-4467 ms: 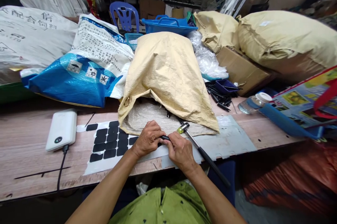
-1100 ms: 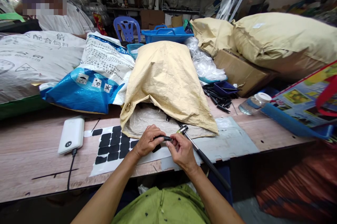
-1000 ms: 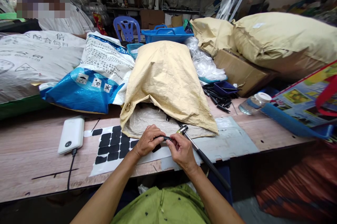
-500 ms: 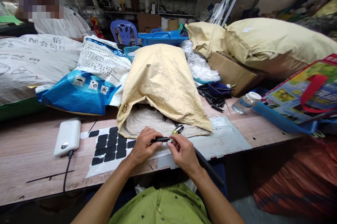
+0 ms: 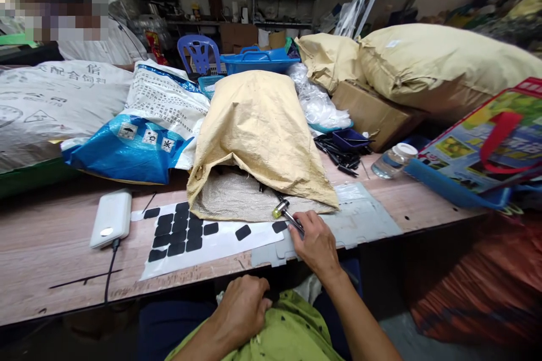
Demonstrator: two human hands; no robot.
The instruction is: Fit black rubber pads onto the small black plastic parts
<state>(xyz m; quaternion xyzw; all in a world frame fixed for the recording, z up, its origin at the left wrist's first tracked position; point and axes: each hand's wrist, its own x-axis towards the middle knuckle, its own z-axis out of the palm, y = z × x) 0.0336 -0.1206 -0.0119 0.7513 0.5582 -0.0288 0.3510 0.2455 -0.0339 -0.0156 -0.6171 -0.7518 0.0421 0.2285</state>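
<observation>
My right hand (image 5: 314, 242) is closed round the handle of a small hammer (image 5: 281, 208), whose metal head with a yellow-green face lies at the mouth of the beige woven sack (image 5: 258, 124). My left hand (image 5: 245, 305) is down over my lap, below the table edge, its fingers curled. A short dark end of the black rod-shaped piece (image 5: 272, 295) shows beside those fingers; the rest is hidden. Between the hands, a white sheet with black rounded stickers (image 5: 178, 236) lies on the table, partly over a grey plastic board (image 5: 364, 217).
A white power bank (image 5: 110, 220) with a cable lies at left. Behind it stand a blue-white sack (image 5: 148, 129) and a white sack (image 5: 63, 101). To the right are black pieces (image 5: 339, 152), a clear jar (image 5: 393, 160) and a blue tray (image 5: 461, 188). A person sits across the table.
My hands have parted. The left moved down from the table to my lap with the black piece; the right moved slightly right and took hold of the hammer handle.
</observation>
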